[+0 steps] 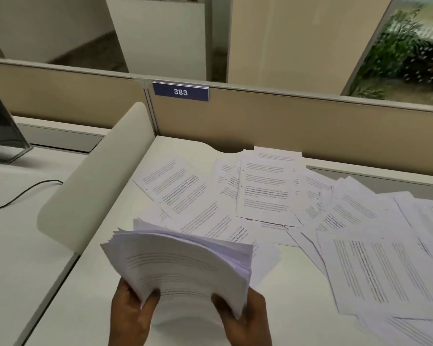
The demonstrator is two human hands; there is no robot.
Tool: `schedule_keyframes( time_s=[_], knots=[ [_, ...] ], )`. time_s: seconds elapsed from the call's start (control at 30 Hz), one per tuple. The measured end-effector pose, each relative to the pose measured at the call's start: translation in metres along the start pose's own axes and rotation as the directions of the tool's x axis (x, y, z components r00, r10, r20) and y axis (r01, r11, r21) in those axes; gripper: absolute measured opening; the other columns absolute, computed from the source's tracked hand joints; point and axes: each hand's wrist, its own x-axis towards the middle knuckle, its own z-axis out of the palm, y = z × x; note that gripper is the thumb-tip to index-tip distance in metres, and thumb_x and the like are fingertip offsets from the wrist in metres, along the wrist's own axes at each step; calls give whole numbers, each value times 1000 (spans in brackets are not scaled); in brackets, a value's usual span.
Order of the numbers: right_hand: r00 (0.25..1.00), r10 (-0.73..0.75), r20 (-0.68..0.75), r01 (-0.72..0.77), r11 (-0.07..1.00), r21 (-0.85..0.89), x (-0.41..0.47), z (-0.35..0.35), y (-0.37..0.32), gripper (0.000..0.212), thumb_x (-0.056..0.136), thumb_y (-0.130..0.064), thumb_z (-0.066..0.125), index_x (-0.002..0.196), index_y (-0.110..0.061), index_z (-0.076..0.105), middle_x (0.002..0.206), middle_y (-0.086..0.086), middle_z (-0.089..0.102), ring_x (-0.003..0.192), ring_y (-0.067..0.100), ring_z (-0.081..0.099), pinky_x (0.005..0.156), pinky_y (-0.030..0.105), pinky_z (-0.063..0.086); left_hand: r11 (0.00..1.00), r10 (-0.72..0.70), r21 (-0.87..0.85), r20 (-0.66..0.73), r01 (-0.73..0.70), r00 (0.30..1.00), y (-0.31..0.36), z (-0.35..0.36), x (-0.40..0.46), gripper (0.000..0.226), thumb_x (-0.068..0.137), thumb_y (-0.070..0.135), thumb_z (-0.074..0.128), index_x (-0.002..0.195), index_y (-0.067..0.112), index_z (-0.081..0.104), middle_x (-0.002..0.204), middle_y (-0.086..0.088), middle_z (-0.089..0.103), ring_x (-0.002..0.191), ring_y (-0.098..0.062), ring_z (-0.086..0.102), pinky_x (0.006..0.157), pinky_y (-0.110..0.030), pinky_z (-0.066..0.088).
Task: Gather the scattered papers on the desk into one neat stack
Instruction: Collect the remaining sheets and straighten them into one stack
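White desk (98,295) | both hands grip paper stack (185,265) | loose sheets (263,188) scattered

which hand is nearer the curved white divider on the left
Left. The left hand grips the paper stack on the side toward the divider; the right hand grips its far side.

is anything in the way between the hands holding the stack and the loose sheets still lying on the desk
Nothing visible. Both hands grip the stack; the loose sheets lie just beyond across bare desk.
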Motion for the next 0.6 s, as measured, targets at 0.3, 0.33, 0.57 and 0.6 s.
schedule_keyframes(
  time_s=[0.3,0.33,0.57,0.6],
  knots=[
    [995,48,-82,-57,993,-107,33,-32,2,43,80,-10,80,114,-25,59,99,-27,71,86,-7,68,71,9,53,951,-129,302,181,70,975,14,43,-1,49,88,10,73,115,45,52,108,22,69,99,0,66,79,-9,50],
    [995,77,-57,-84,988,-131,47,-42,2,45,81,-12,80,117,-26,57,100,-23,71,86,-6,67,72,12,54,947,-191,295,209,125,959,16,52,2,43,88,12,73,111,43,54,110,17,69,99,-2,66,80,-12,51],
    [915,328,234,-206,880,-428,154,-72,23,59,64,-36,78,118,-45,53,115,-13,67,101,15,66,90,46,55,820,-443,424,44,385,895,-8,122,14,31,82,33,68,111,26,57,142,-8,34,133,-26,34,107,-34,42],
    [912,320,257,-182,877,-445,166,-70,27,58,65,-36,78,116,-47,53,116,-12,66,103,17,65,91,48,54,819,-450,405,11,407,893,-8,126,16,29,83,31,67,109,26,56,147,-8,28,134,-27,30,109,-34,40]
  ],
)
